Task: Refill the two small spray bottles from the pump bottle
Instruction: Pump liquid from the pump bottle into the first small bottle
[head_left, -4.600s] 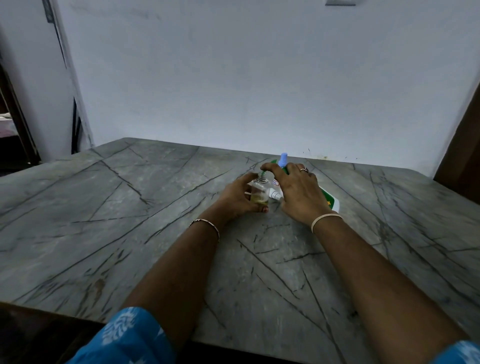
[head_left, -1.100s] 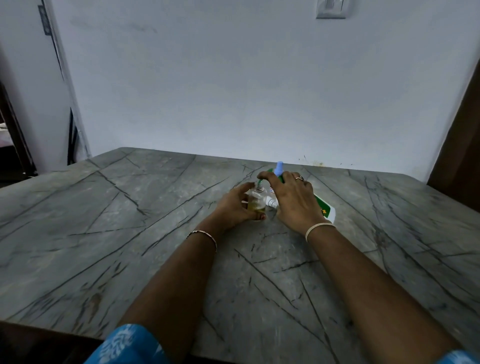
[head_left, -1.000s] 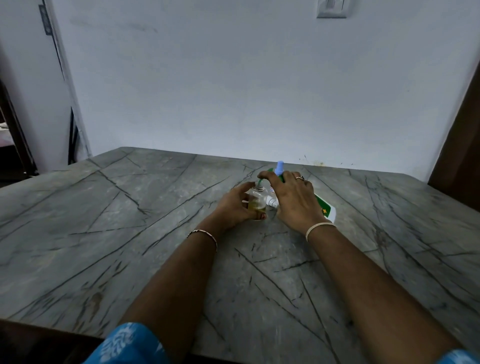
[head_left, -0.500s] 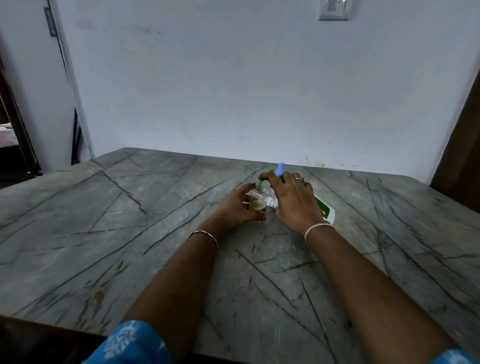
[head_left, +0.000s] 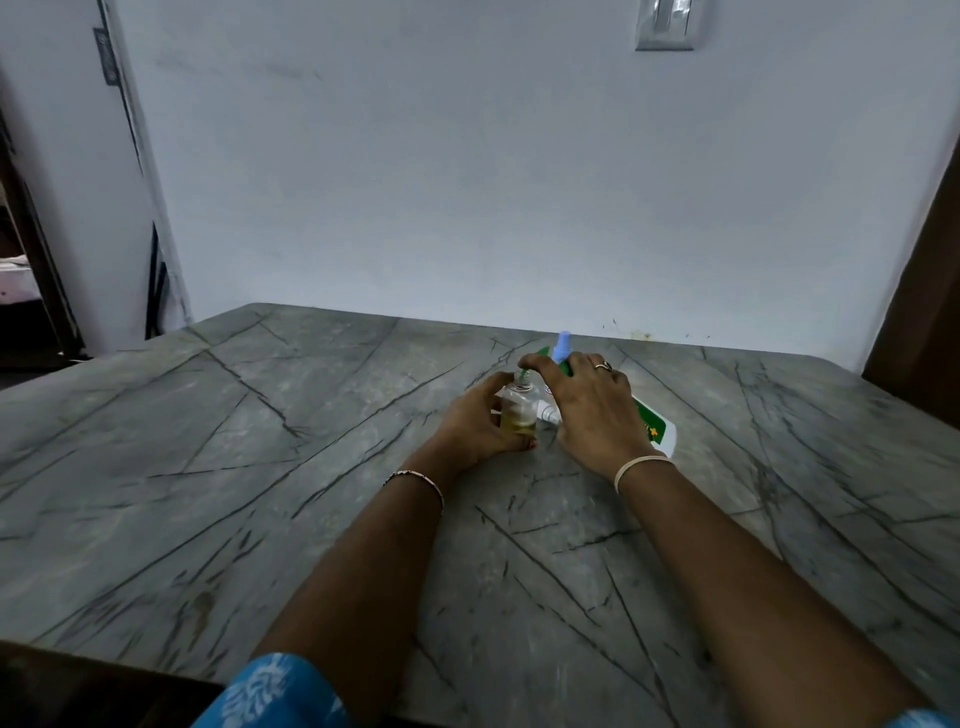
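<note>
- The grey marble table (head_left: 260, 493) bears everything.
- The left hand (head_left: 480, 423) has its fingers curled round the clear spray bottle (head_left: 518, 410), which stands upright mid-table, part full of yellowish liquid.
- Just right of it, the right hand (head_left: 592, 410) has its fingers curled over the tilted pump bottle (head_left: 652, 423).
- A blue spray top (head_left: 562, 347) shows just beyond.

Worktop (head_left: 260, 467): grey stone slab with dark veining, its far edge against a pale wall.

A small clear spray bottle (head_left: 517, 410) stands upright on the worktop right of centre, partly filled with yellowish liquid. The left hand (head_left: 478, 428) rests on the surface and grips it. Just beside it, to the right, a green-and-white pump bottle (head_left: 652, 428) lies tilted with its base end low on the surface; the right hand (head_left: 592, 410) curls over it. A light-blue cap (head_left: 562, 347) shows behind the right hand; its base is hidden.
</note>
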